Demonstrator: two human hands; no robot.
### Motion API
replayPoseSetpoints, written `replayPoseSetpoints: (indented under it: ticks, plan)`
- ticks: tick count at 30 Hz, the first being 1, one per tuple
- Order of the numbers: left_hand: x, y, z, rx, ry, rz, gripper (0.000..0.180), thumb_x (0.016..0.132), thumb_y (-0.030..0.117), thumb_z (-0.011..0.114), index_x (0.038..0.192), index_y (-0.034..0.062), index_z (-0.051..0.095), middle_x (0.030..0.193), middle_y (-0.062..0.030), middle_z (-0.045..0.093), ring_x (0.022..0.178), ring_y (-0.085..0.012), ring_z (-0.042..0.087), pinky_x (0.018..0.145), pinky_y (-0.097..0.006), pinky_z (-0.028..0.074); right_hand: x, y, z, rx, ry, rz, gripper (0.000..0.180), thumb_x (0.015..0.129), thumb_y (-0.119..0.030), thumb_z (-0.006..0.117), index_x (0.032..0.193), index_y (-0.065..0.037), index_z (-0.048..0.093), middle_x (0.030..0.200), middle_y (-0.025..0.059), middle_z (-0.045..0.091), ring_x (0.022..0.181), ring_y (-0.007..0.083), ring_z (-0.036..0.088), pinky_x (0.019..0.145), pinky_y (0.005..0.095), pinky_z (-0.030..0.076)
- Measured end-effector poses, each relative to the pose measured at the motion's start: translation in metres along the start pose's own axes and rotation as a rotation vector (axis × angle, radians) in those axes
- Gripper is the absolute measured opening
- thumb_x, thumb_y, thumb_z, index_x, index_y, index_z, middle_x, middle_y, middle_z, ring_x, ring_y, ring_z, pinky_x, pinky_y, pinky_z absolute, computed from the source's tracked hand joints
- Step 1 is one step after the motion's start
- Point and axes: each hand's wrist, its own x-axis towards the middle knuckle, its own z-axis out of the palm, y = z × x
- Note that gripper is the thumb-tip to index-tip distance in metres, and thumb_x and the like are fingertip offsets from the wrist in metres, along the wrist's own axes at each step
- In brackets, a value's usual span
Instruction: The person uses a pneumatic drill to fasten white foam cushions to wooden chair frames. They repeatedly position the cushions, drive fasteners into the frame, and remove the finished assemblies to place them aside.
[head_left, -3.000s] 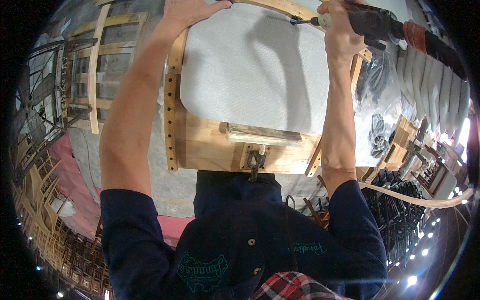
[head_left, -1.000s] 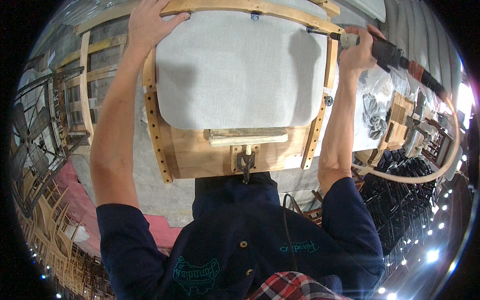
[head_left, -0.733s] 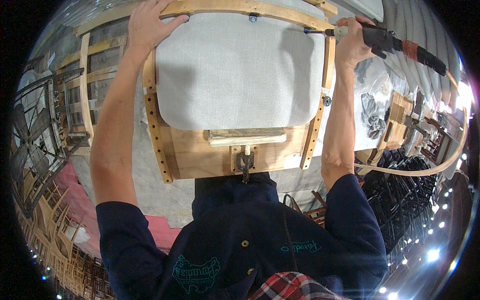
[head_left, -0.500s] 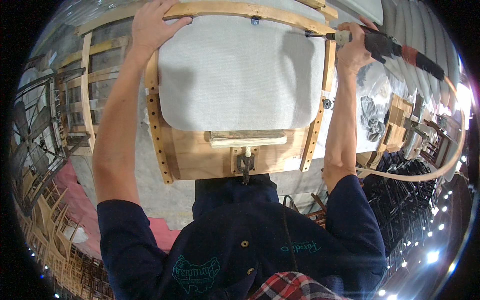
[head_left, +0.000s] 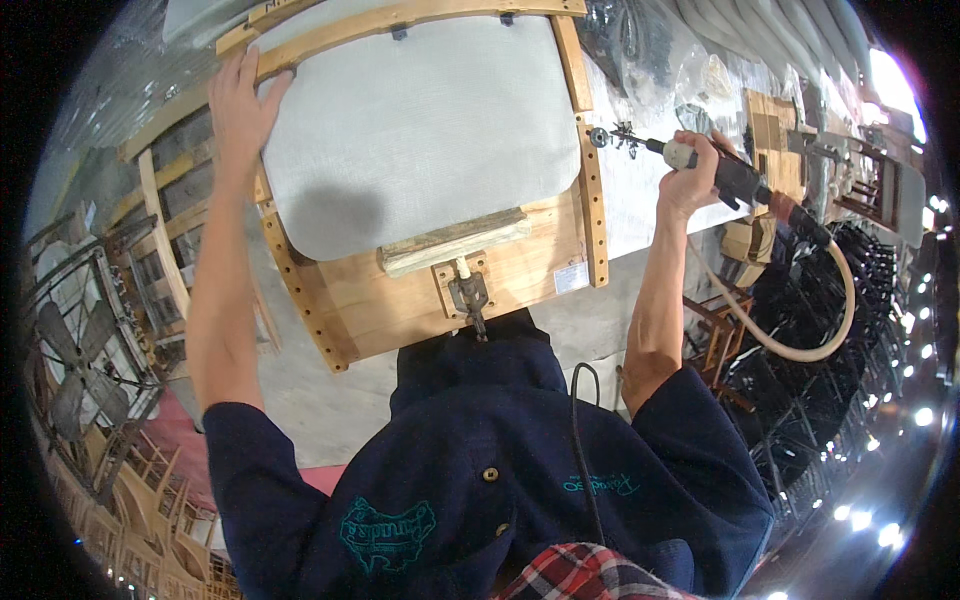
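My right hand (head_left: 690, 175) is wrapped round a black air screwdriver (head_left: 735, 180) with a pale front collar and a hose at its back. The driver's bit points left into a cluster of small dark screws (head_left: 627, 138) beside a round black holder (head_left: 600, 137) at the right wooden rail. My left hand (head_left: 243, 110) lies with outstretched fingers and thumb apart on the upper left corner of a wooden frame (head_left: 400, 28). Inside the frame sits a white fabric-covered panel (head_left: 420, 130) with rounded corners. Dark brackets (head_left: 400, 33) show along its far edge.
A toggle clamp (head_left: 468, 290) presses a padded wooden bar (head_left: 455, 243) against the panel on a plywood jig (head_left: 400, 325) with drilled side rails (head_left: 598, 220). A pale air hose (head_left: 790, 352) loops at right. Slatted wooden frames stand left; dark stacked metal frames (head_left: 820, 290) fill the right.
My right hand has drawn the screwdriver from the frame's far right corner to the screws beside the rail. My left hand stays at the frame's left corner. The whole view has shifted and tilted.
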Motion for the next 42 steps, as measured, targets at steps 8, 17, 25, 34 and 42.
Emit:
replayPoseSetpoints:
  ticks: [8,17,25,34,42]
  plan:
    - [-0.107,0.097,-0.095,-0.498,-0.053,-0.398,0.054,0.088,0.033,0.079,0.131,0.0031,0.065,0.137,-0.0186,0.063,0.131,-0.0357,0.055,0.112,-0.047,0.041,-0.021,0.048,0.000,-0.088,-0.055,0.021,0.033,0.081,0.004,0.070,0.111,0.005,0.058,0.080,0.0141,0.069,0.073,0.0227,0.069,0.076,0.0359,0.058]
    - [-0.220,0.194,-0.187,-0.688,-0.171,-0.801,0.039,0.093,0.025,0.076,0.125,0.0043,0.068,0.124,-0.0121,0.070,0.117,-0.0278,0.065,0.102,-0.038,0.050,-0.099,-0.007,-0.024,-0.859,-0.403,0.015,0.072,0.082,-0.039,0.087,0.130,0.006,0.057,0.105,0.0130,0.068,0.095,0.0263,0.066,0.096,0.0420,0.050]
    - [-0.284,0.234,-0.199,-1.007,-0.180,-0.854,0.032,0.096,0.019,0.074,0.123,0.0024,0.070,0.114,-0.0100,0.074,0.106,-0.0164,0.069,0.098,-0.032,0.052,-0.271,-0.042,-0.042,-0.162,-0.772,0.587,0.036,0.100,-0.025,0.069,0.122,0.004,0.067,0.113,0.0128,0.072,0.098,0.0173,0.068,0.088,0.0286,0.054]
    - [-0.336,0.236,-0.222,-1.148,-0.167,-0.894,0.031,0.094,0.015,0.075,0.120,-0.0008,0.070,0.112,-0.0113,0.074,0.102,-0.0168,0.070,0.092,-0.030,0.055,-0.297,-0.054,-0.009,-0.225,-0.925,0.690,0.036,0.100,-0.032,0.069,0.107,0.003,0.071,0.080,0.0030,0.069,0.071,0.0101,0.061,0.065,0.0264,0.050]
    - [-0.327,0.239,-0.209,-1.368,-0.238,-1.000,0.036,0.096,0.012,0.073,0.126,-0.0040,0.065,0.113,-0.0124,0.072,0.101,-0.0155,0.069,0.090,-0.028,0.055,-0.296,-0.076,-0.072,-0.420,-0.869,0.627,0.033,0.101,-0.030,0.068,0.105,0.002,0.071,0.082,0.0040,0.068,0.072,0.0102,0.060,0.065,0.0271,0.049]
